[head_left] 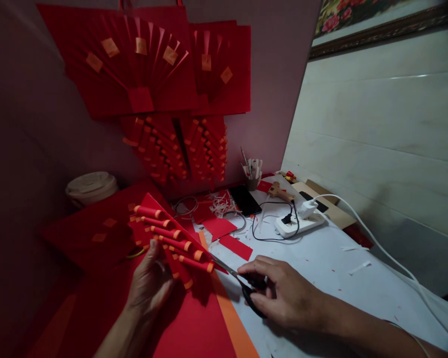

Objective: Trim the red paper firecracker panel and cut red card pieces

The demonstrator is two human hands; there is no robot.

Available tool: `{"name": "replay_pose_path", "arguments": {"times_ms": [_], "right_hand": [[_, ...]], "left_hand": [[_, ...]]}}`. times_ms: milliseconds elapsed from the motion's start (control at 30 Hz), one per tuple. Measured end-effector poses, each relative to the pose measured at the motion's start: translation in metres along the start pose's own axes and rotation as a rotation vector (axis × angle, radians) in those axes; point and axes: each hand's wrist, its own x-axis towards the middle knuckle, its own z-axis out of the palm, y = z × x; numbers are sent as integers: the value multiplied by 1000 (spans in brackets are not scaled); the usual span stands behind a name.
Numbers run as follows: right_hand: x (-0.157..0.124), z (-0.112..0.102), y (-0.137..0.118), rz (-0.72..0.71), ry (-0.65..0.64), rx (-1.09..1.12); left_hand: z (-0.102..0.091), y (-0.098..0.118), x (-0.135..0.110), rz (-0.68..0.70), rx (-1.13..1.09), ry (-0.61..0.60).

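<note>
My left hand [149, 281] grips a red paper firecracker decoration [175, 236], its thumb on the front and the other fingers partly hidden behind. Rows of small red paper rolls with orange ends cover the piece, which is held tilted above the table. In my right hand [283, 293] is a pair of scissors [242, 284] with black handles. Its blades reach the lower right edge of the red paper; whether they are parted there is hard to see. Beneath my left hand lie large red paper sheets [194, 325] with an orange strip [233, 318] along one side.
Red fan decorations [140, 99] and firecracker strings [205, 149] hang on the wall. On the white table [306, 263] are a power strip [300, 223], a glue gun [280, 191], a phone [245, 200], paper shreds [223, 204], a pen cup [252, 183] and red scraps [236, 247]. A white cable [381, 238] crosses the right side.
</note>
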Motion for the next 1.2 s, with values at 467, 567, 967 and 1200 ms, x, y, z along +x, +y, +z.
{"name": "replay_pose_path", "arguments": {"times_ms": [467, 567, 967, 1200], "right_hand": [[-1, 5, 3, -59, 23, -22], [-1, 5, 3, -62, 34, -22], [-3, 8, 6, -71, 47, 4], [-2, 11, 9, -27, 55, 30]], "left_hand": [[-1, -2, 0, 0, 2, -19], [0, -2, -1, -5, 12, -13], [-1, -4, 1, 9, -2, -10], [-1, -4, 0, 0, -17, 11]]}}
